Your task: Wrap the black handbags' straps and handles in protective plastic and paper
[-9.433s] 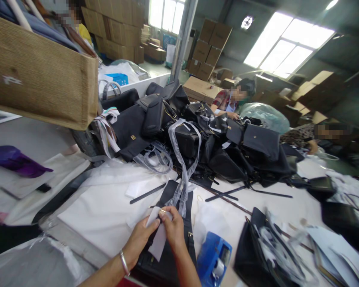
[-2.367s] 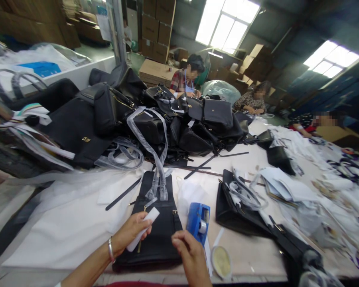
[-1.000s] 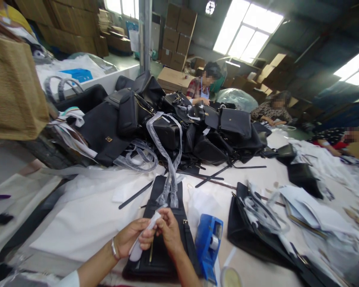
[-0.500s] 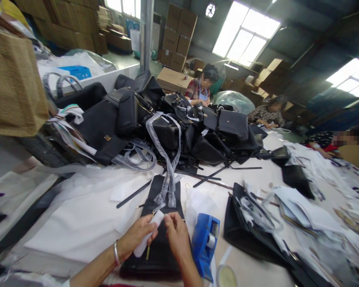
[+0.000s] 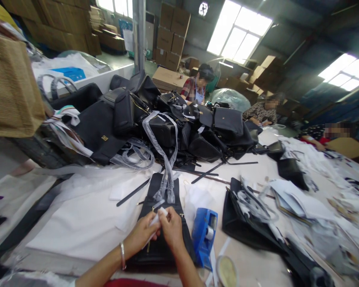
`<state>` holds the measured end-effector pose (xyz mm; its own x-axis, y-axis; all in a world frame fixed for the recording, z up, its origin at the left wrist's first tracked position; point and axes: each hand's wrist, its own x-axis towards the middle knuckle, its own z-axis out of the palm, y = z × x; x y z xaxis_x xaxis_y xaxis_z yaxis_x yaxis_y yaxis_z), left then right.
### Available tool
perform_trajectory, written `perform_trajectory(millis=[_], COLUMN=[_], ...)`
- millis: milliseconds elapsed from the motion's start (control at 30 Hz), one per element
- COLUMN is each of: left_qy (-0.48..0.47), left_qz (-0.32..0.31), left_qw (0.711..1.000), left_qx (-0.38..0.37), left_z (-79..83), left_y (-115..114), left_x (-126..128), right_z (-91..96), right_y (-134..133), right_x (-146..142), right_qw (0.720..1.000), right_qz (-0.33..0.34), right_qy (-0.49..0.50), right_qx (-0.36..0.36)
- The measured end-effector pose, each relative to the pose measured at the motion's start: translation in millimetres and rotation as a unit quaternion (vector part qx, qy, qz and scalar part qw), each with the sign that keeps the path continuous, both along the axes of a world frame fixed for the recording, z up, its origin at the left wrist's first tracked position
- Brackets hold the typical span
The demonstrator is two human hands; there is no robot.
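Note:
A black backpack (image 5: pixel 163 255) lies flat in front of me, its plastic-wrapped straps (image 5: pixel 168 179) stretching away over the table. Above the bag, my left hand (image 5: pixel 146 230) pinches a small strip of white wrapping (image 5: pixel 158 219), apparently thin paper or foam. My right hand (image 5: pixel 171 227) closes on the strip's upper end, fingers beside those of the left. Part of the strip is hidden behind my fingers. A gold zipper pull (image 5: pixel 148 247) hangs just below my left hand. Right of the bag stands a blue tape dispenser (image 5: pixel 204 235) with a roll in it.
Black bags (image 5: pixel 167 131) are heaped across the table's far side. Another black bag (image 5: pixel 248 223) lies to the right, near a round tape roll (image 5: pixel 226 271). White sheets (image 5: pixel 74 223) cover the left. Several co-workers sit beyond, one in a plaid shirt (image 5: pixel 189 88).
My right hand has moved in closer to my left, and its fingers now cover the strip's upper end. Less of the white strip shows. The view has shifted slightly.

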<state>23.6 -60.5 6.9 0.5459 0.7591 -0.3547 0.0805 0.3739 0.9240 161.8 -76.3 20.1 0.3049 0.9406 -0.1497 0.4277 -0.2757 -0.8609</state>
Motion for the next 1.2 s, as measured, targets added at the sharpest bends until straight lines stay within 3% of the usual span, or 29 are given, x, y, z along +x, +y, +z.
perform_trajectory(millis=[100, 233, 333, 533, 800, 1000, 1200], left_qy=[-0.054, -0.067, -0.071, -0.048, -0.052, -0.034, -0.007], left_qz=[-0.037, -0.028, -0.006, 0.032, 0.038, 0.012, 0.001], left_qw=[0.994, 0.988, 0.987, 0.991, 0.987, 0.991, 0.997], left_qx=[-0.089, -0.133, -0.143, -0.123, -0.145, -0.130, -0.079], left_z=[-4.7, -2.0, 3.8, 2.4, 3.4, 4.9, 14.8], left_y=[-5, -9, -10, -14, -15, -14, -17], left_x=[-11, -23, -24, -22, -29, -26, -21], right_z=[-2.7, -10.4, -15.2, -14.1, -6.5, -16.5, -18.7], right_y=[0, 0, -12, -46, -46, -45, -45], right_x=[2, -1, -7, -26, -27, -29, -34], right_qw=[0.999, 0.989, 0.969, 0.972, 0.931, 0.944, 0.974], right_qz=[-0.016, -0.030, -0.038, -0.023, 0.003, -0.005, -0.028], right_qy=[0.029, 0.144, 0.243, 0.228, 0.360, 0.325, 0.217], right_qx=[0.008, -0.011, -0.033, -0.044, -0.054, -0.061, -0.060])
